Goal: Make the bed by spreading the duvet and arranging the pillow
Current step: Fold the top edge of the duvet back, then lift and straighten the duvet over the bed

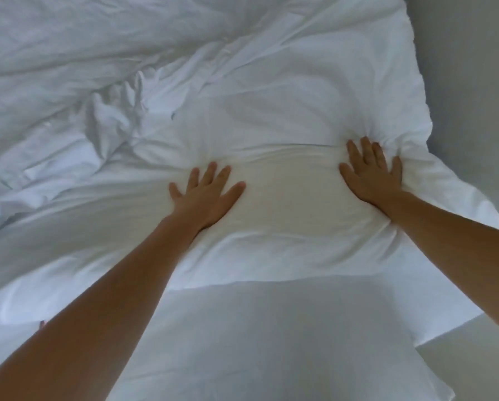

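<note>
A white duvet (184, 82) covers the bed, badly creased on the left and smoother on the right. My left hand (206, 195) lies flat on it near the middle, fingers spread, palm down. My right hand (372, 175) presses flat on the duvet's right part, fingers apart, with the cloth bunched into folds just past its fingertips. Nearest me lies a smooth white pillow (213, 342), below the duvet's near edge; both forearms reach over it.
The bed's right edge (474, 215) drops off to a grey floor (474, 82) along the right side. A heap of crumpled duvet folds (112, 117) rises at the left middle.
</note>
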Demonstrator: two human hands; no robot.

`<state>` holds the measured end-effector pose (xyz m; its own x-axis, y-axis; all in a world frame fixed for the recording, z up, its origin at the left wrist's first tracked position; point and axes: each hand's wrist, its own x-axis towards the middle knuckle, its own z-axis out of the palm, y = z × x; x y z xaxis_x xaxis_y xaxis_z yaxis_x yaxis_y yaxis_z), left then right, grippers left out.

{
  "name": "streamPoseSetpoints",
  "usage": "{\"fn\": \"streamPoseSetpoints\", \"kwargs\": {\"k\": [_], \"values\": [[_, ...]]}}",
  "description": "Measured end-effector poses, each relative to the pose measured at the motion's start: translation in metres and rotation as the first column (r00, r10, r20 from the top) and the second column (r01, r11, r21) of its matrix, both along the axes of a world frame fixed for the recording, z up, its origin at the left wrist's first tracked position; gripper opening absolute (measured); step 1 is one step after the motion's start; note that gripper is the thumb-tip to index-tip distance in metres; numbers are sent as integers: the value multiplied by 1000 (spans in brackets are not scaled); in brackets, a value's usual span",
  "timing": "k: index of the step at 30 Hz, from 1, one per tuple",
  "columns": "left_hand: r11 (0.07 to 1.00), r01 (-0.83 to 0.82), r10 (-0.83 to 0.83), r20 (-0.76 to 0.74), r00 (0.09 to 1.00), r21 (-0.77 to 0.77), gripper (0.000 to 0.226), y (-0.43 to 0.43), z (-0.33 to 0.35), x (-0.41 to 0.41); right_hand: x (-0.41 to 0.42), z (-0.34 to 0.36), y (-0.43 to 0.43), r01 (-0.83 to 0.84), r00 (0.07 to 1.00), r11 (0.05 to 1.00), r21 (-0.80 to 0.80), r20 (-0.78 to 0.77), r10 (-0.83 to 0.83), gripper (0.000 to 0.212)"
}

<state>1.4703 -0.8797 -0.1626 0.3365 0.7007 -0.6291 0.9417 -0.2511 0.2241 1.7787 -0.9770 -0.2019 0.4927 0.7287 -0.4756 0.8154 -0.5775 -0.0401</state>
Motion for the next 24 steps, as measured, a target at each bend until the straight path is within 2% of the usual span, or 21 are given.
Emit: {"fn": "streamPoseSetpoints", "kwargs": {"k": [3,7,9,11,12,14,16,18,20,24], "values": [[999,-40,40,-5,999,-21,69,-19,12,-4,0,8,2,-21,999,993,-117,-36,17,61],[997,-73,73,18,997,0,70,-28,34,-8,6,10,29,36,999,985,-170,-14,-39,69],[990,-93,86,76,993,102,61,-48,46,-17,-17,28,38,123,989,988,-91,-68,-129,69],[938,-219,123,332,935,269,49,-78,54,-37,-50,48,35,232,962,962,147,-179,-205,52],[915,-290,129,477,869,280,47,-96,64,-50,-71,61,30,248,952,931,267,-245,-183,46],[905,-359,141,635,760,229,45,-132,78,-80,-122,91,14,194,933,865,463,-358,-18,33],[886,-388,171,600,782,254,42,-163,83,-117,-175,115,-2,46,893,816,576,-390,225,21],[846,-423,239,478,845,325,43,-190,84,-156,-229,134,-14,-209,834,729,652,-271,481,18],[822,-474,354,371,859,314,45,-214,84,-201,-289,151,-22,-454,722,598,661,-120,682,25],[781,-547,461,314,830,302,48,-243,95,-311,-405,163,-37,-677,524,470,567,-77,848,30]]}}
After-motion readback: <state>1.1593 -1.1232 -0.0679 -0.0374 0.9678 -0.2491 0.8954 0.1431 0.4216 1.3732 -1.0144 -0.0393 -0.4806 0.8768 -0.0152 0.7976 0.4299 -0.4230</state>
